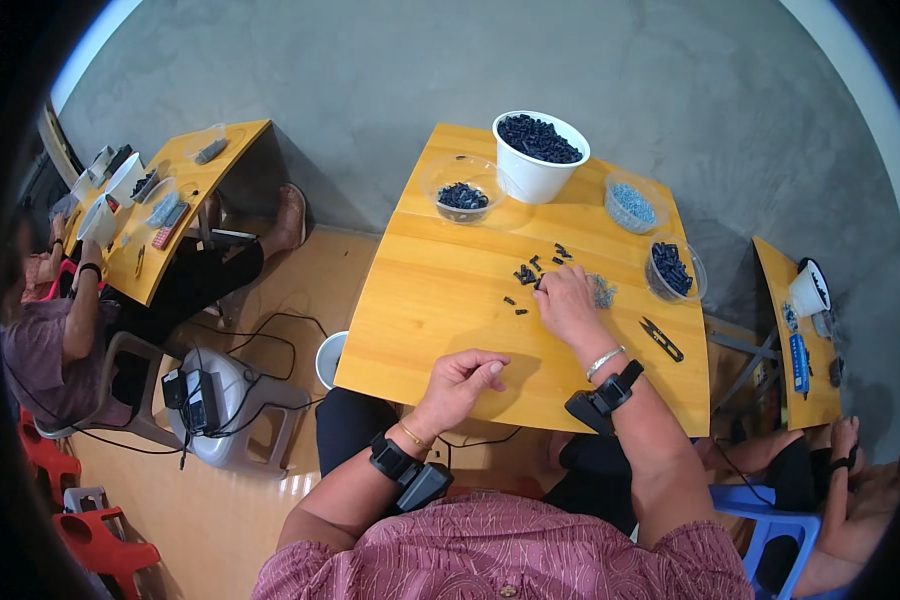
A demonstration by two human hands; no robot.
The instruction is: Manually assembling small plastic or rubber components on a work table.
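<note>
My right hand point(570, 308) reaches over the middle of the wooden table point(420, 320), its fingertips pinched on a small black piece point(539, 286). Several loose black pieces point(524, 274) lie beside those fingertips, and a small heap of silvery parts point(602, 292) is just right of the hand. Nearer the front edge, my left hand point(455, 388) is held closed, thumb against curled fingers; anything inside is hidden. Black thread snips point(661, 340) lie to the right. Clear bowls hold dark pieces point(462, 197), light-blue pieces point(634, 205) and more dark pieces point(673, 270).
A white bucket point(530, 183) full of black pieces stands at the table's back. Another white bucket point(328, 362) is beside the left edge. A grey stool point(240, 400) carries power adapters and cables. Co-workers sit at a left table point(235, 140) and a right table point(820, 385).
</note>
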